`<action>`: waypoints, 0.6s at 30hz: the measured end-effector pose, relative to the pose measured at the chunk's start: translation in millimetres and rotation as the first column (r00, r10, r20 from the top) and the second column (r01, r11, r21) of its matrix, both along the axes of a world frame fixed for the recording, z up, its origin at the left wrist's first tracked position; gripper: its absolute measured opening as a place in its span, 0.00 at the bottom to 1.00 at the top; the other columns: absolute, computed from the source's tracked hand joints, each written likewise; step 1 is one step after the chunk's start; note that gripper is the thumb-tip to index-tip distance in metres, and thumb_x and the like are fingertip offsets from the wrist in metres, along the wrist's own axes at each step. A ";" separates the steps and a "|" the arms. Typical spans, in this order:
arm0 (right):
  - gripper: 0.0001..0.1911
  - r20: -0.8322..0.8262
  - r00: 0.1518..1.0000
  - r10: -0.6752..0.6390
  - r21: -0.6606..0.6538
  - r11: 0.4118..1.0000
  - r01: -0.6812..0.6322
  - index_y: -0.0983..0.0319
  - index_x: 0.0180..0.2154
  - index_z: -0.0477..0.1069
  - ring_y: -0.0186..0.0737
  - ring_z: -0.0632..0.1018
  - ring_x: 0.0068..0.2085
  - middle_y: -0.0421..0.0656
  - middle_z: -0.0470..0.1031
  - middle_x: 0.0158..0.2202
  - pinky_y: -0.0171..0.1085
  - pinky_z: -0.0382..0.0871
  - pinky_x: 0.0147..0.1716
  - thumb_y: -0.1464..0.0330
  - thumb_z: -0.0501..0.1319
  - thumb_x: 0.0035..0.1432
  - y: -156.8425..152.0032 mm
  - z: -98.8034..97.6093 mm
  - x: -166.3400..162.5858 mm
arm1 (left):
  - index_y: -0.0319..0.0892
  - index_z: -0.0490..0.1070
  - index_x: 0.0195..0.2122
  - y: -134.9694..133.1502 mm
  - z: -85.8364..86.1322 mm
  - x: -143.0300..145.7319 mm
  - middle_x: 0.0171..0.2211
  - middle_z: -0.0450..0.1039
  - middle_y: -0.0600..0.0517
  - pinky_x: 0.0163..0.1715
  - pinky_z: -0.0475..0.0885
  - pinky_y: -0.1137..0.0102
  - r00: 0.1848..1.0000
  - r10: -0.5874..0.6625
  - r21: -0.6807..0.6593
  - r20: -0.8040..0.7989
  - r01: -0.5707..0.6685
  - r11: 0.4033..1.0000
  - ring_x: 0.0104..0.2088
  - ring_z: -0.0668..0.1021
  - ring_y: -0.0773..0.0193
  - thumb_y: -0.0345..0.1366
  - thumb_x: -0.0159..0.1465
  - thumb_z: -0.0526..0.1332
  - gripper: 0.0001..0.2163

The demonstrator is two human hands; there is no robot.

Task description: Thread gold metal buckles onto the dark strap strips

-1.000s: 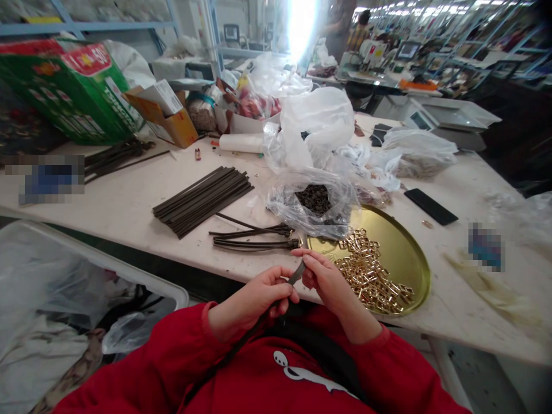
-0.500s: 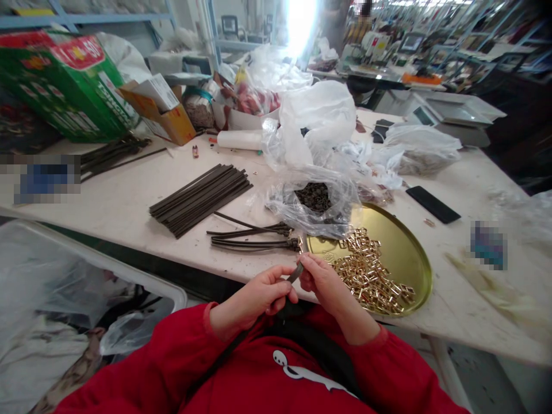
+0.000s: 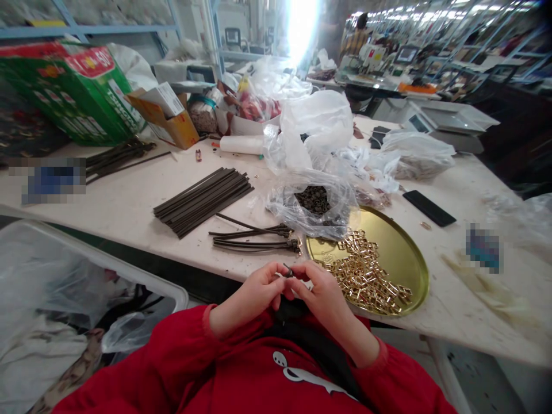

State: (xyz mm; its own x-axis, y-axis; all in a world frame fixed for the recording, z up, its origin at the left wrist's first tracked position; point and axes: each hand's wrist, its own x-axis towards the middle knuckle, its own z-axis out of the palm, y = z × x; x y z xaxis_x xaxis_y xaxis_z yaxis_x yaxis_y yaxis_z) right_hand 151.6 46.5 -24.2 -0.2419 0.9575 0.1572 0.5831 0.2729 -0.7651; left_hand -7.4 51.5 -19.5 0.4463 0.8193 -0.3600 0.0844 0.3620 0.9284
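Note:
Close to my body, at the table's front edge, my left hand [image 3: 268, 286] and my right hand [image 3: 315, 284] meet around a dark strap [image 3: 288, 272]. Fingers of both hands are pinched on its end; most of the strap is hidden. Just beyond them lie several straps with buckles on their ends [image 3: 254, 238]. To the right, gold metal buckles [image 3: 366, 270] are heaped on a round gold tray [image 3: 405, 253]. A clear plastic bag [image 3: 276, 198] behind holds small dark loops [image 3: 314, 199].
A stack of flat dark strips [image 3: 204, 201] lies left of centre. A black phone-like slab [image 3: 429, 208] rests at right. Boxes, including a green carton [image 3: 81, 103], and plastic bags [image 3: 319, 121] line the back. A lined white bin [image 3: 179, 296] stands below left.
My hands have drawn together, and the strap end has folded or turned down between my fingers. The right hand has shifted slightly down. The view has tilted slightly.

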 end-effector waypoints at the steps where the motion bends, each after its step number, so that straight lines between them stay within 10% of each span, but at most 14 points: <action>1: 0.06 -0.009 1.000 0.008 -0.045 0.999 -0.008 0.61 0.33 0.70 0.38 0.72 0.31 0.42 0.72 0.29 0.35 0.64 0.31 0.66 0.56 0.56 -0.2 0.9 0.3 | 0.40 0.61 0.35 -1.2 -0.5 -0.2 0.23 0.70 0.57 0.14 0.56 0.80 1.000 -0.002 0.028 -0.017 0.002 1.000 0.14 0.64 0.77 0.35 0.59 0.52 0.05; 5: 0.08 0.003 0.999 0.034 -0.098 0.995 -0.034 0.61 0.32 0.71 0.36 0.72 0.29 0.41 0.73 0.27 0.33 0.64 0.29 0.67 0.54 0.58 -0.9 0.0 1.1 | 0.40 0.62 0.35 -6.6 -2.4 -0.2 0.23 0.70 0.57 0.15 0.57 0.79 0.997 -0.001 0.071 -0.083 0.007 0.997 0.14 0.63 0.76 0.35 0.59 0.51 0.05; 13: 0.10 0.274 0.961 0.044 0.195 0.976 -0.100 0.62 0.33 0.69 0.41 0.73 0.33 0.45 0.73 0.29 0.38 0.65 0.34 0.72 0.50 0.59 -3.4 -10.6 7.3 | 0.40 0.64 0.36 -8.5 1.1 -9.2 0.22 0.71 0.57 0.20 0.60 0.77 0.970 -0.038 0.168 -0.240 0.080 0.983 0.17 0.64 0.73 0.32 0.59 0.50 0.07; 18: 0.17 0.038 0.999 -0.036 -0.031 0.999 0.038 0.61 0.45 0.64 0.40 0.72 0.36 0.44 0.72 0.38 0.39 0.66 0.37 0.71 0.59 0.51 1.1 -3.1 14.5 | 0.43 0.66 0.46 -1.9 6.5 -19.1 0.30 0.73 0.53 0.37 0.66 0.70 0.897 0.016 0.403 -0.442 0.183 0.897 0.32 0.73 0.65 0.32 0.61 0.46 0.15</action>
